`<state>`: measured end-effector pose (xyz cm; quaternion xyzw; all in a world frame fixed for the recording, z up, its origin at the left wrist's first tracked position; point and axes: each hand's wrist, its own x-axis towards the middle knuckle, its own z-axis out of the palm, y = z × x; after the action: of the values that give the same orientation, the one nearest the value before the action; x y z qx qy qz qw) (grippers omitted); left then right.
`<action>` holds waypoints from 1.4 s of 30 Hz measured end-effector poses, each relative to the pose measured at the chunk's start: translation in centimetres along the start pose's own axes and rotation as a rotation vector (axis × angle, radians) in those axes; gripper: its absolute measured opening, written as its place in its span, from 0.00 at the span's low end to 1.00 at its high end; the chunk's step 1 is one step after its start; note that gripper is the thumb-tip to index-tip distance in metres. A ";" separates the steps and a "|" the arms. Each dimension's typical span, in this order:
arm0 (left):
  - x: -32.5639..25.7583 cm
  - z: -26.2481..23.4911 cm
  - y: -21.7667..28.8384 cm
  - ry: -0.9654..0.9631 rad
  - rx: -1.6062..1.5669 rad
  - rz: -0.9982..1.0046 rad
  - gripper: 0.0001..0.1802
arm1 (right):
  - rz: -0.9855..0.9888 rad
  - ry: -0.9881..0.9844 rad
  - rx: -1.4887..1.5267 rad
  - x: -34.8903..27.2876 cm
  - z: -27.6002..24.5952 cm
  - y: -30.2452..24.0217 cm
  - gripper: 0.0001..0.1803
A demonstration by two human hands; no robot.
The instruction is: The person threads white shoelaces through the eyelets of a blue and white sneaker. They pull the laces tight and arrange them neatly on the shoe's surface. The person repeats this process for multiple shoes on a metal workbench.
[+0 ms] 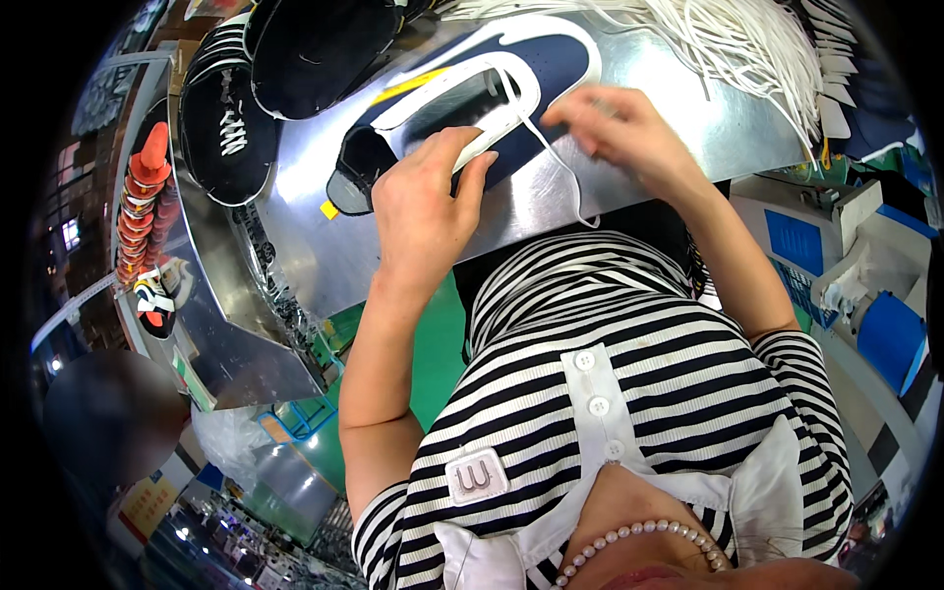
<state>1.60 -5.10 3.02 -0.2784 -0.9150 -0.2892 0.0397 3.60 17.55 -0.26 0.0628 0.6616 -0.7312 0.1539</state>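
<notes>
A navy and white shoe upper lies flat on a shiny metal table. My left hand presses on its white eyelet edge and holds it down. My right hand pinches a thin white lace that runs from the upper's opening and loops down toward the table's near edge.
A bundle of white laces lies at the back right. Black shoe uppers are stacked at the back left. A stack of orange parts stands at the far left. Blue and white bins sit at the right.
</notes>
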 end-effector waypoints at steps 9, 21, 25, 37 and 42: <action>1.5 -3.6 -0.4 0.318 -0.096 -0.028 0.10 | -0.157 -0.371 -0.679 -6.3 -3.0 2.3 0.08; -0.3 -0.6 0.6 -0.219 0.091 -0.183 0.12 | -0.307 0.088 -0.283 -2.4 -0.3 -1.1 0.12; 0.5 -1.3 0.8 -0.153 0.193 0.070 0.16 | -0.315 0.063 -0.157 1.7 0.9 -1.6 0.10; 4.1 1.7 0.9 -0.284 0.013 -0.264 0.10 | -0.455 0.193 0.207 6.0 1.6 0.3 0.06; 4.4 1.6 0.9 -0.271 -0.124 -0.279 0.14 | -0.360 0.176 0.107 5.4 0.1 -0.2 0.04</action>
<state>-1.48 -1.53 3.18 -0.1870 -0.9222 -0.3074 -0.1416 -1.55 16.68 -1.65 0.0151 0.6332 -0.7727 -0.0413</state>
